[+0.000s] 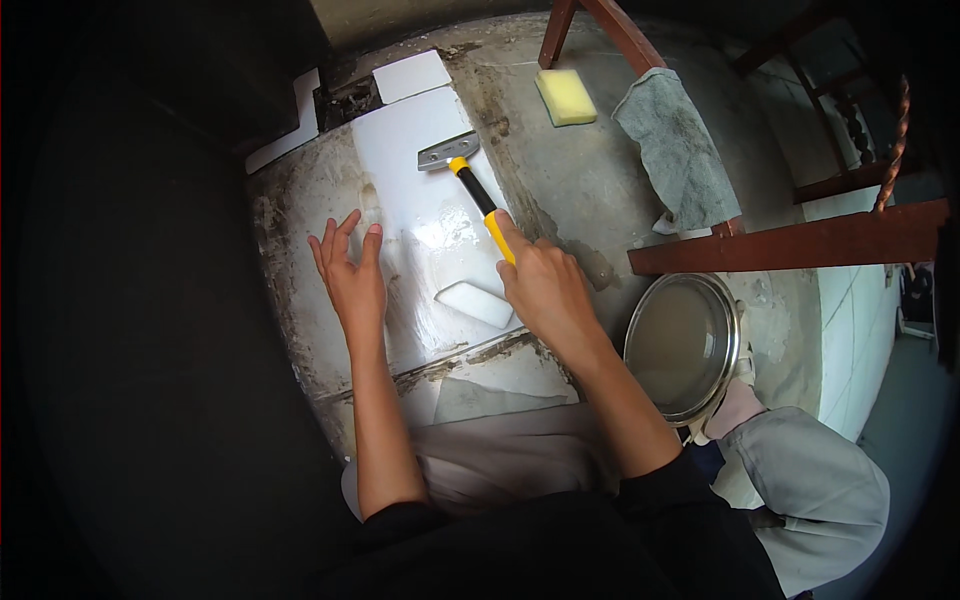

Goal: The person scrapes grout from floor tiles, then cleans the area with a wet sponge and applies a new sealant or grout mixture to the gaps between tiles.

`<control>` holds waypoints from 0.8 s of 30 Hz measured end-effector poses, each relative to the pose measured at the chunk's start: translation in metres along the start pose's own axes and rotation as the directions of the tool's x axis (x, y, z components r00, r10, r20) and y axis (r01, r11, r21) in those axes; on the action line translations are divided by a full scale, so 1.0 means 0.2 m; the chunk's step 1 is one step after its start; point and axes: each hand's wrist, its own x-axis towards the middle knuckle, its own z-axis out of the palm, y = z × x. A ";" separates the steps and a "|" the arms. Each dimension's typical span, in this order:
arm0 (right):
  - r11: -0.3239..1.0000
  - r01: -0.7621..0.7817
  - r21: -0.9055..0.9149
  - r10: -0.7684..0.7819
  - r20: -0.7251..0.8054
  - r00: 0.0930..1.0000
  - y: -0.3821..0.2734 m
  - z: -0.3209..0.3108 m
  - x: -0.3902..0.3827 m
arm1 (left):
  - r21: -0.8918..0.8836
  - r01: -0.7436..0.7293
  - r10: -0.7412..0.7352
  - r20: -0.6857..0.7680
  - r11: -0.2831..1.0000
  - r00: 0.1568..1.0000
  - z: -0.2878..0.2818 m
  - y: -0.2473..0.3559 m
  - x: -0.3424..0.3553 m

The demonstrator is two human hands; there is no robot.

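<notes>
In my right hand [547, 290] is a scraper [478, 190] with a yellow and black handle and a wide grey metal head. Its head lies over the upper part of a wet, shiny white tile [410, 140]. My left hand [352, 265] holds nothing; its fingers are apart and bent a little, over the grimy left side of the tiled surface. Between my hands, low on the tile, rests a white block [474, 304] with rounded ends. Dirty smears run down the tile beside my left hand.
A metal bowl of cloudy water [735, 330] stands by my right forearm. Beyond it, a grey cloth [680, 150] hangs over a reddish-brown wooden frame [790, 247]. A yellow sponge [567, 97] lies on the floor. White tile pieces [412, 76] edge a dark gap at the back.
</notes>
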 end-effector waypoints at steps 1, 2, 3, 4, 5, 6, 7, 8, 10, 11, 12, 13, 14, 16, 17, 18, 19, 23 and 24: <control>1.000 -0.008 -0.012 0.008 0.013 1.000 0.00 -0.01 -0.02 | -0.003 0.014 -0.014 -0.005 1.000 1.000 0.00 -0.01 -0.01; 1.000 -0.016 -0.025 0.017 0.027 1.000 0.00 -0.01 -0.03 | -0.002 0.017 -0.017 -0.006 1.000 1.000 0.00 -0.01 -0.01; 1.000 -0.015 -0.025 0.016 0.030 0.999 -0.01 -0.01 -0.02 | -0.002 0.015 -0.015 -0.007 1.000 1.000 0.00 -0.01 0.00; 1.000 -0.025 -0.006 0.025 0.040 0.999 -0.01 -0.01 0.00 | -0.004 0.012 -0.012 -0.005 1.000 1.000 0.00 -0.01 0.00; 0.999 -0.036 0.012 0.035 0.051 0.998 -0.01 -0.01 0.00 | -0.003 0.012 -0.012 -0.004 1.000 1.000 0.01 -0.01 0.00; 0.999 -0.037 0.012 0.036 0.052 0.998 -0.01 0.00 0.00 | 0.005 -0.001 0.001 -0.004 1.000 1.000 0.01 -0.01 0.00; 0.999 -0.051 0.009 0.050 0.049 0.998 -0.01 0.00 0.01 | 0.012 -0.019 0.019 -0.005 1.000 1.000 0.01 -0.01 0.01; 0.998 -0.065 0.005 0.064 0.045 0.997 -0.01 0.00 0.01 | 0.011 -0.023 0.023 -0.005 1.000 1.000 0.01 0.00 0.01; 0.999 -0.033 -0.010 0.034 0.029 0.999 0.00 0.00 -0.02 | 0.004 0.001 -0.001 -0.012 1.000 1.000 0.00 -0.01 0.00; 1.000 -0.002 -0.025 0.002 0.017 1.000 0.00 0.00 -0.03 | 0.006 0.005 -0.005 -0.012 1.000 1.000 0.00 -0.01 0.00; 1.000 -0.001 -0.024 0.002 0.021 1.000 0.00 0.01 -0.02 | 0.009 -0.001 0.001 -0.011 1.000 1.000 0.00 -0.02 0.00; 1.000 -0.013 0.006 0.013 0.032 0.999 0.00 0.01 0.00 | 0.010 -0.010 0.010 -0.007 1.000 1.000 0.00 -0.02 0.00; 0.999 -0.025 0.035 0.024 0.044 0.999 0.00 0.01 0.01 | 0.010 -0.010 0.010 -0.005 1.000 1.000 0.00 -0.01 0.00; 0.999 -0.022 0.023 0.022 0.033 0.999 0.00 0.01 0.01 | -0.004 -0.009 0.009 0.003 1.000 1.000 0.01 0.01 0.01; 1.000 -0.017 0.012 0.017 0.022 1.000 0.00 0.01 0.02 | -0.005 -0.012 0.012 0.002 1.000 1.000 0.01 0.01 0.01; 1.000 -0.017 0.011 0.017 0.018 1.000 0.00 0.00 0.01 | -0.012 -0.005 0.005 -0.001 1.000 1.000 0.01 0.00 0.01; 1.000 -0.015 0.002 0.015 0.019 1.000 0.00 0.00 0.00 | -0.014 0.009 -0.009 -0.005 1.000 1.000 0.00 -0.01 0.01; 0.998 -0.041 0.039 0.039 0.051 0.998 -0.02 -0.01 0.03 | 0.003 0.006 -0.006 0.002 1.000 1.000 0.01 -0.01 0.00; 0.998 -0.045 0.038 0.043 0.050 0.998 -0.01 -0.01 0.02 | -0.003 0.001 -0.001 0.002 1.000 1.000 0.02 -0.02 0.00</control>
